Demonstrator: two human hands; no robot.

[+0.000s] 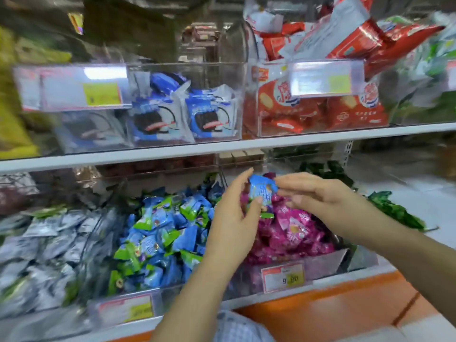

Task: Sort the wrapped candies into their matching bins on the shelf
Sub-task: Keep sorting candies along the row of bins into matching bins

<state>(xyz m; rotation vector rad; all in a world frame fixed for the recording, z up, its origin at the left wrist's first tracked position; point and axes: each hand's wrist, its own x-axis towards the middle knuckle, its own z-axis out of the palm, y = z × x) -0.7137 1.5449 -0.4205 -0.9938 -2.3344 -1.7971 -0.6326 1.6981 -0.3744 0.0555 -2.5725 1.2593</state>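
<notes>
A blue and green wrapped candy (261, 193) is held up over the pink candy bin (328, 264) on the lower shelf. My left hand (234, 218) pinches it between thumb and fingers. My right hand (318, 196) reaches in from the right, its fingertips at the candy's upper right edge. The bin of pink wrapped candies (296, 230) lies under both hands. To its left a bin is piled with matching blue and green candies (162, 235). Further left is a bin of silver wrapped candies (49, 248).
The upper shelf (222, 149) carries clear bins of blue cookie packs (182, 114) and red biscuit packs (320, 112). Green packets (394, 211) lie to the right of the pink bin. A price tag (283, 277) sits on the pink bin's front. An orange ledge (345, 309) runs below.
</notes>
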